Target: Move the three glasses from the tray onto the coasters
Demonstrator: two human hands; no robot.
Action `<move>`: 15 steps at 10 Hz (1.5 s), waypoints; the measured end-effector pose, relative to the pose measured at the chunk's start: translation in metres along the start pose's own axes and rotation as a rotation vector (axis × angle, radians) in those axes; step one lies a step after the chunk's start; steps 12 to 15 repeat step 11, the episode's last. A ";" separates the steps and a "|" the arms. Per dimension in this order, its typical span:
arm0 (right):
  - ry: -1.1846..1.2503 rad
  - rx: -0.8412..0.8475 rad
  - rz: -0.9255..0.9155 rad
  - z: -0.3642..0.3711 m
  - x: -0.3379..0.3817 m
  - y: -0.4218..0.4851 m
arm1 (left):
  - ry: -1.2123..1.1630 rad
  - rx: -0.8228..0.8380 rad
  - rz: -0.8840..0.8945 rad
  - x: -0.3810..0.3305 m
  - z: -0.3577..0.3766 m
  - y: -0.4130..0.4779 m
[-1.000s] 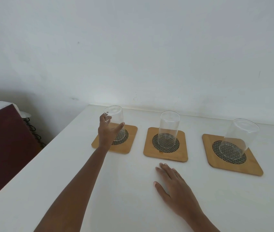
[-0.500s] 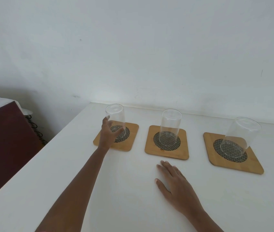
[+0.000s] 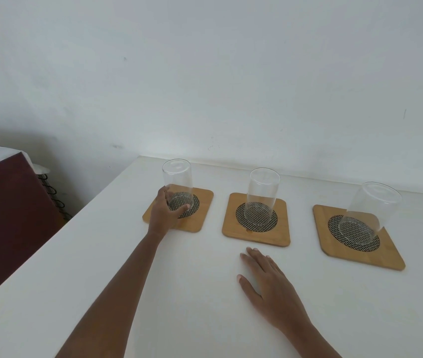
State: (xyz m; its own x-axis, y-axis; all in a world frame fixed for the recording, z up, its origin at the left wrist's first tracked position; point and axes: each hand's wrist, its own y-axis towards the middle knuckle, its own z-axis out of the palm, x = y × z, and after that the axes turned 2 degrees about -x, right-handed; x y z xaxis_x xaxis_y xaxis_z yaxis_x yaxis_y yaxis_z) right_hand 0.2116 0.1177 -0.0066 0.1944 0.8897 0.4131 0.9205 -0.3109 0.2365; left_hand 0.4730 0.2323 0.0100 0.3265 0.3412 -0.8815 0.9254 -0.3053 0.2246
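Wooden coasters sit in a row on the white table (image 3: 81, 293), each with a clear glass standing on it. Her left hand (image 3: 165, 215) is wrapped around the left glass (image 3: 178, 187) on the left coaster (image 3: 200, 215), while the right hand (image 3: 269, 288) lies flat and empty. This looks like the final placement; next she need only let go gently.

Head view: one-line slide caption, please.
Left hand grips the last glass on its coaster; right hand lies flat on the table.

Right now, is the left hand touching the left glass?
Touching. In the head view, the left hand wraps the lower part of the left glass, its fingers pressed against the wall.
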 end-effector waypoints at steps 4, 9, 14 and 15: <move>-0.007 0.004 -0.004 0.000 0.000 0.001 | 0.020 -0.013 0.002 0.001 0.001 0.000; -0.002 0.002 0.010 -0.002 0.003 0.000 | 0.018 -0.053 -0.092 -0.003 0.000 -0.014; -0.008 -0.001 0.057 -0.004 0.004 -0.002 | 0.107 -0.100 -0.049 -0.008 0.001 -0.050; -0.008 -0.001 0.057 -0.004 0.004 -0.002 | 0.107 -0.100 -0.049 -0.008 0.001 -0.050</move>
